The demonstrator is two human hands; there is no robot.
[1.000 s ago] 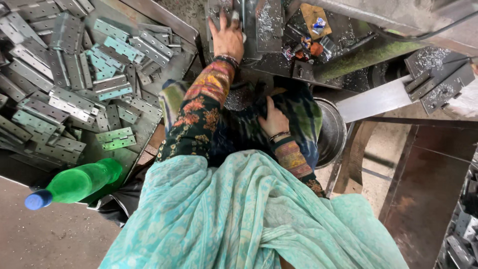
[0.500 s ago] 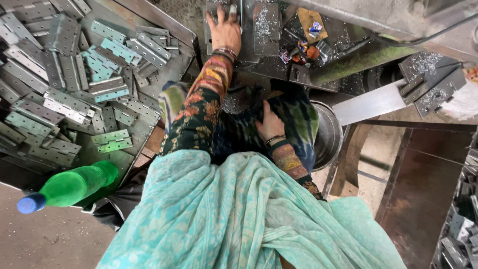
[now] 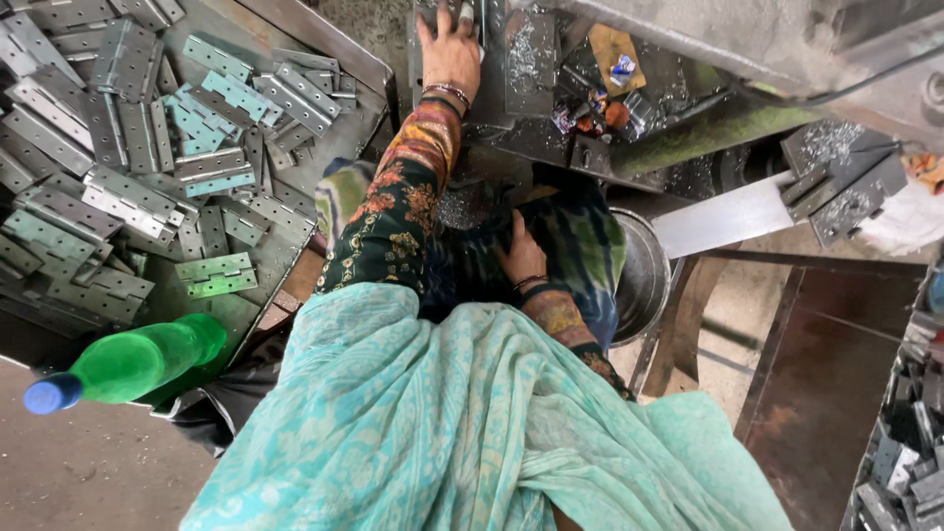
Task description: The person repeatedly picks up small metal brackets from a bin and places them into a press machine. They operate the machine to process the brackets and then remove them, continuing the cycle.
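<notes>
Reaching forward, your left hand lies palm-down on the dark metal machine bed, fingers spread and pressing on a small metal piece at the top edge of the view; whether the fingers actually pinch it you cannot tell, since the frame cuts them off. Your right hand rests low in your lap against the dark patterned cloth, fingers loosely together and clamped on nothing visible. A round steel bowl sits just beside that hand, to its right. To your left, a tray is heaped with flat steel hinges, and a green plastic bottle with a blue cap lies tilted at its near edge.
</notes>
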